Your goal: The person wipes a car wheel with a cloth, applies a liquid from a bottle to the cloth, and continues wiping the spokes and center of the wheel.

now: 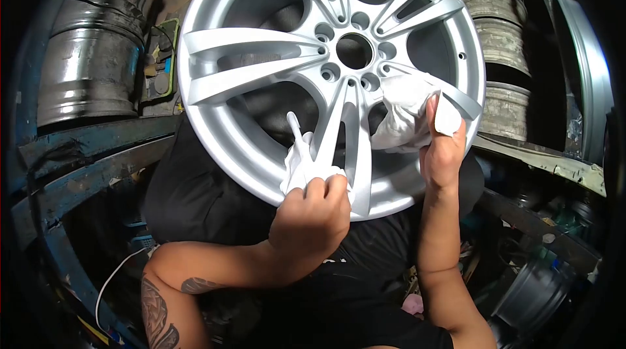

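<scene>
A silver alloy wheel rim (254, 44) with paired spokes lies face up over my lap, its round centre hole near the top middle. My left hand (310, 215) is closed on a white cloth (298, 165), pressed against the lower spoke near the rim's bottom edge. One twisted end of that cloth sticks up in the gap between spokes. On the right side, my right hand (445, 150) grips another white cloth (405, 111), bunched over the lower right spoke. A folded flap of it shows between thumb and fingers; most of those fingers are hidden.
Stacked metal wheels stand at the left (91, 78) and, duller, at the right (499, 42). Blue metal beams (104, 143) run beside my legs. A yellow-green edged device (162, 68) sits left of the rim. Another wheel (533, 290) lies low at the right, and a white cable (104, 290) hangs lower left.
</scene>
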`<state>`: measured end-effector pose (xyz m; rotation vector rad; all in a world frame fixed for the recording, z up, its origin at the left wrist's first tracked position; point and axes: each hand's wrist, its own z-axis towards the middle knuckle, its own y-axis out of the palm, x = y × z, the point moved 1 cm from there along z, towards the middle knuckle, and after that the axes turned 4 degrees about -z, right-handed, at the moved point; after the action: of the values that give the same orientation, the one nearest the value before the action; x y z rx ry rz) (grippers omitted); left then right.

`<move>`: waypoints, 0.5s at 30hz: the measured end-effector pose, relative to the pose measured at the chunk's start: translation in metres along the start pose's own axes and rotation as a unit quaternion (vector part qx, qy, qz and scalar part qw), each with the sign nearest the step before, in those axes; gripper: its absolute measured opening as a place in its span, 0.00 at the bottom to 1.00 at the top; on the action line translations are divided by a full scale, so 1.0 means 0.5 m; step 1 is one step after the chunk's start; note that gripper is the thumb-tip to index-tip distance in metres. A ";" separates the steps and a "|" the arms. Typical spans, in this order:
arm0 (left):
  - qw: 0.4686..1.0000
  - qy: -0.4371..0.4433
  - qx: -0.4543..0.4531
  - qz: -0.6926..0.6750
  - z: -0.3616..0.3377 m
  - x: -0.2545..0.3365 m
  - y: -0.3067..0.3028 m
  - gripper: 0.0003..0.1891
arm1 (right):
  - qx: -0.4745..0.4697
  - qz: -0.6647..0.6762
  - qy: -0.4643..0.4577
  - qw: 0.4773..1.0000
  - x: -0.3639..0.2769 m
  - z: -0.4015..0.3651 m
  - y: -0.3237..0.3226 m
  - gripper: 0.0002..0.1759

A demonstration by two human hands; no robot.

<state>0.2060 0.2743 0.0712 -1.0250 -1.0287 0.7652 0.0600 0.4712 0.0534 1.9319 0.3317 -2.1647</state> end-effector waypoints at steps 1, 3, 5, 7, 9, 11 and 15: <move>1.000 -0.012 -0.013 0.002 0.001 0.000 0.000 0.06 | 0.010 -0.006 0.011 1.000 -0.009 -0.003 0.007 0.12; 0.998 -0.015 -0.060 0.021 0.007 0.003 0.003 0.07 | 0.022 0.001 0.024 0.999 -0.014 -0.007 0.011 0.11; 0.990 0.003 -0.128 0.056 0.014 0.009 0.014 0.06 | 0.022 0.021 0.026 0.999 -0.015 -0.014 0.009 0.11; 0.992 0.018 -0.112 0.054 0.042 0.006 0.035 0.05 | 0.013 0.033 0.020 0.999 -0.017 -0.017 0.008 0.11; 0.987 0.025 -0.157 0.002 0.065 -0.012 0.025 0.04 | 0.003 0.034 0.013 0.999 -0.014 -0.018 0.009 0.11; 0.976 0.064 -0.198 -0.056 0.055 -0.020 -0.001 0.03 | 0.010 0.024 0.014 1.000 -0.015 -0.018 0.009 0.11; 0.953 0.075 -0.259 -0.142 0.052 -0.036 -0.019 0.03 | 0.036 0.000 0.028 0.999 -0.034 -0.010 0.019 0.09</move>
<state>0.1758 0.2632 0.0788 -1.3177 -1.2421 0.1732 0.0694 0.4638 0.0698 2.0341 0.2662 -2.1551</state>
